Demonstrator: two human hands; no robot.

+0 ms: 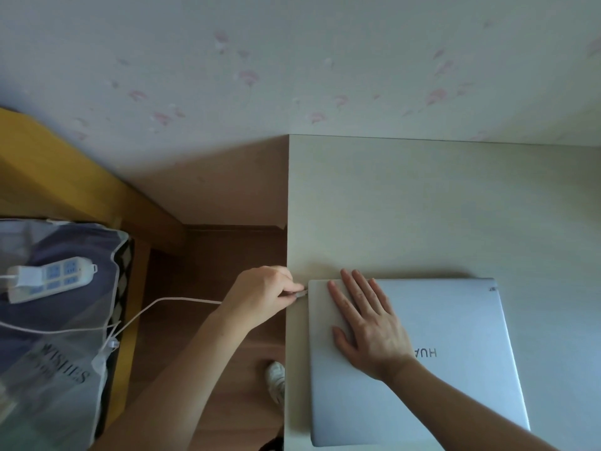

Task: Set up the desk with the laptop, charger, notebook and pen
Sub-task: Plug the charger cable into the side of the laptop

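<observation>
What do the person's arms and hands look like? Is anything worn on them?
Both forearms are bare, with no sleeve in view. The left hand and the right hand show no glove, ring, watch or bracelet. Nails look short and unpainted.

Left arm: bare, reaching from the near left toward the middle of the scene, forearm angled up and right.
Left hand [260, 294]: knuckles up, fingers curled, pinching something small between thumb and fingertips at its right side.
Right arm: bare, coming in from the near right corner.
Right hand [367, 323]: palm down, fingers straight and slightly spread, pointing far-left, pressed flat.
</observation>
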